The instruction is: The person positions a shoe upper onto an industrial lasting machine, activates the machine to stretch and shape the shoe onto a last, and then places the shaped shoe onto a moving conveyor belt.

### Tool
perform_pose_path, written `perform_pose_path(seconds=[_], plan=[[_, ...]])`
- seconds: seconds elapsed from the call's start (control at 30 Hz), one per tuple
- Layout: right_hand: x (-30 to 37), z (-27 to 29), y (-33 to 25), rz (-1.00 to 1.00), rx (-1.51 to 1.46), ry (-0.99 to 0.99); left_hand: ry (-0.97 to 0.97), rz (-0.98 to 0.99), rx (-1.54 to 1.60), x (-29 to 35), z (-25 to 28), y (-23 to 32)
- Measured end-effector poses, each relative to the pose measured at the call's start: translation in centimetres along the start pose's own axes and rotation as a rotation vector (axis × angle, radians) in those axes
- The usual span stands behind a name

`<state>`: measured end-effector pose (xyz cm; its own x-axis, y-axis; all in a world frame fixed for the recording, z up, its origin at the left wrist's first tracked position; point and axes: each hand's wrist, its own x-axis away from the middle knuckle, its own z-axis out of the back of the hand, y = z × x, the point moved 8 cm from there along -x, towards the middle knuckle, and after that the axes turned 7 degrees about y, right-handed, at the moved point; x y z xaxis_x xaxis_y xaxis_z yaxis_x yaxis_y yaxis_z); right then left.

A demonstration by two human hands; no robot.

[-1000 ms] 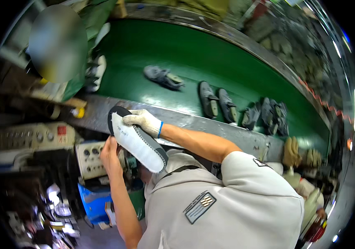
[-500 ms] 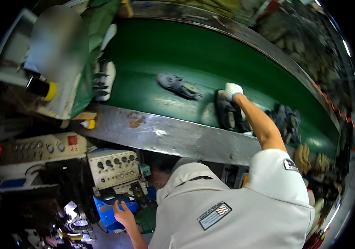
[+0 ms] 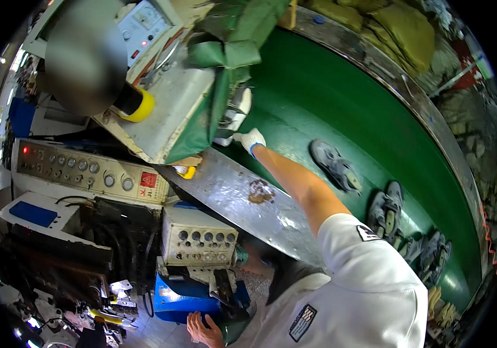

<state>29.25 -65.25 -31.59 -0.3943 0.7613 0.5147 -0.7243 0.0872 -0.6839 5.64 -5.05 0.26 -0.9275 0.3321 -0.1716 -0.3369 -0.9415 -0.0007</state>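
Observation:
My right hand (image 3: 250, 139), in a white glove, stretches across the metal rail (image 3: 242, 197) to a white shoe (image 3: 234, 113). The shoe pokes out from under a green curtain (image 3: 225, 69) at the left end of the green conveyor belt (image 3: 318, 98). The gloved fingers curl against the shoe's near end, and whether they grip it is unclear. My bare left hand (image 3: 202, 330) hangs low by a blue box (image 3: 184, 296) with its fingers apart and nothing in it.
A single grey shoe (image 3: 335, 165) lies on the belt, with a pair (image 3: 387, 206) and several more shoes (image 3: 428, 249) farther right. Left of the rail stand a control panel (image 3: 86, 171) and a beige box with knobs (image 3: 196, 238).
My right hand left the dark shoes on the right of the belt and swung left to the white shoe under the curtain. My left hand stayed low by the blue box.

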Motion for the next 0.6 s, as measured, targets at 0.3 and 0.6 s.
perform_pose_path(seconds=[0.3, 0.6], plan=[[-9.4, -4.4, -3.5, -0.110, 0.111, 0.252, 0.064, -0.032, -0.026, -4.2, 1.8, 2.3], [13.8, -0.1, 3.6, -0.233, -1.025, -0.902, 0.068, 0.072, 0.148, -1.0, 1.1, -1.6]])
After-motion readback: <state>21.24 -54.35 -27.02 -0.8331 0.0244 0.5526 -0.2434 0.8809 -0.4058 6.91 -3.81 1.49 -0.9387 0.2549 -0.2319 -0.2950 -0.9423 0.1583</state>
